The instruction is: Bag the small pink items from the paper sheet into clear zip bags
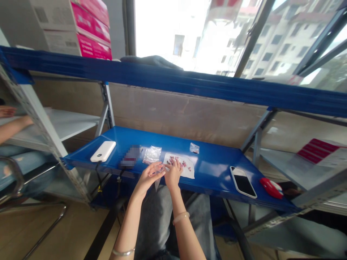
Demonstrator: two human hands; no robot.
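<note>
My left hand (151,176) is closed in a pinch in front of the table's near edge. A pale, see-through sliver hangs below its fingers, apparently a small clear plastic bag (157,184). Right beside it, my right hand (172,174) reaches over a white sheet (189,174), fingers stretched out and thumb towards the left fingertips. Small dark-red beads (184,163) lie scattered on this sheet, some hidden under the right hand. Left of the sheet is a pile of clear plastic bags (152,154). Behind it lies another small clear bag (194,147).
The blue table (214,162) also carries a white power bank (103,151), a blurred-out dark item (131,157), a phone (243,181) and a red-and-white object (271,187). A blue shelf beam (173,79) crosses above. Another person's arm (16,129) shows at left.
</note>
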